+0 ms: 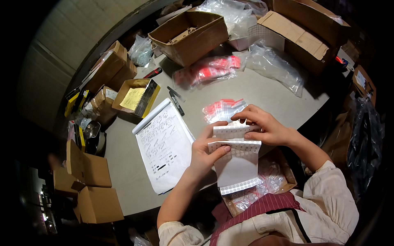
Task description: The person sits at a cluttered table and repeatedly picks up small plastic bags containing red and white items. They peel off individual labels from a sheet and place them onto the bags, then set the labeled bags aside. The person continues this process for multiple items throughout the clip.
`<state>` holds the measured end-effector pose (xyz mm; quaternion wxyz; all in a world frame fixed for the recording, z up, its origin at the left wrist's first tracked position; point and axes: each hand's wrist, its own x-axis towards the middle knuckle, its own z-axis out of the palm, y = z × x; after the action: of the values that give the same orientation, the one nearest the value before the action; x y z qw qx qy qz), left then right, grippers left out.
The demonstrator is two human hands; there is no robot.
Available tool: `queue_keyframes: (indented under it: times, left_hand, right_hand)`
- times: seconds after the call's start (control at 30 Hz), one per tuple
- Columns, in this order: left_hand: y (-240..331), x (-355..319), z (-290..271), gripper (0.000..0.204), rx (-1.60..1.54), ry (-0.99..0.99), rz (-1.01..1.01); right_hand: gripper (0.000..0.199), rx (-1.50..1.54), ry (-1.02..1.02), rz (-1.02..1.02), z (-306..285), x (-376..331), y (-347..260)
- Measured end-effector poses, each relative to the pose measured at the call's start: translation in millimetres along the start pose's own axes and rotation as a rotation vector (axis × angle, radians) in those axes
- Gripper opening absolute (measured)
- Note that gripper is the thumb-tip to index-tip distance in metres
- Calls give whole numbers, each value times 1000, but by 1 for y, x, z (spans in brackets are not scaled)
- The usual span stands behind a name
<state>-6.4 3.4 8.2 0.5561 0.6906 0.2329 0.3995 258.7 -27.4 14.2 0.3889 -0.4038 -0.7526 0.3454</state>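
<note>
A white sheet of small round stickers point(237, 166), bent over in a fold, hangs in front of me above the table's near edge. My left hand point(205, 148) grips its left side, the thumb lying over the folded edge. On the other side my right hand point(266, 126) has its thumb on the upper part of the sheet, with the fingers curled above it. Just beyond the hands lies a fanned pile of small clear zip bags point(223, 110) with red tops. Below the sheet, a carton point(290, 176) holds more clear bags with small whitish pieces inside, partly hidden by the sheet.
A handwritten notepad point(164, 143) lies left, with a black marker point(176, 105) beside it. Bags with red strips point(205, 74) and an open cardboard box point(188, 45) stand farther back. A small box with a yellow note point(133, 98) and brown cartons point(98, 197) line the left.
</note>
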Motion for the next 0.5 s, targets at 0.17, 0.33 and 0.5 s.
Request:
queue_keyframes:
  times: [0.17,0.33,0.5]
  left_hand:
    - [5,-5,-3,19,-54,111,-222]
    - [9,-5,-4,22,-24,131,-203]
    - [10,-4,-2,21,-44,185,-222]
  right_hand:
    - [60,-4,-11,-17,2,3,-13]
    - [56,57,144,69,8,-5,-6]
    - [50,-53,238,-12,8,-13,-6]
